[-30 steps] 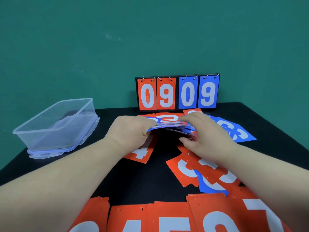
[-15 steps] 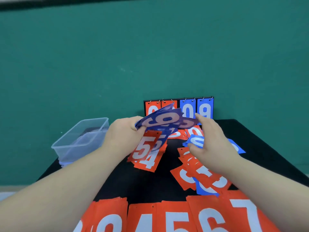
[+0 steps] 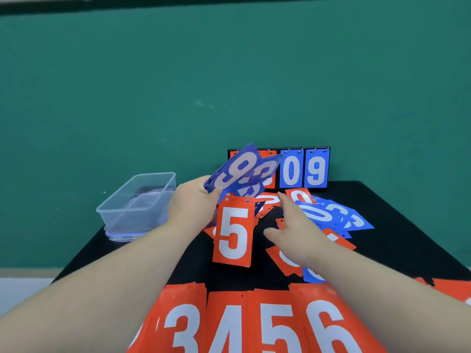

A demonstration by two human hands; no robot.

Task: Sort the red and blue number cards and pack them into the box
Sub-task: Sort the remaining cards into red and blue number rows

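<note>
Blue number cards [image 3: 240,171] are fanning above the middle of the desk [image 3: 407,238], gripped by the left hand [image 3: 191,205]. The right hand [image 3: 300,225] is hovering, fingers straight, over scattered cards [image 3: 356,220]; the clear box [image 3: 132,212] is sitting at the far left corner.

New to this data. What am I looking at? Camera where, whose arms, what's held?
No machine: a person's two bare arms, filmed by one camera worn on their head, looking forward and down. The left hand holds a fan of blue number cards. The right hand is open, reaching toward a loose pile of red and blue cards on the black table. A red 5 card sits below the left hand; I cannot tell whether it is held. A clear plastic box stands at the left, a flip scoreboard at the back, a row of red cards along the near edge.
</note>
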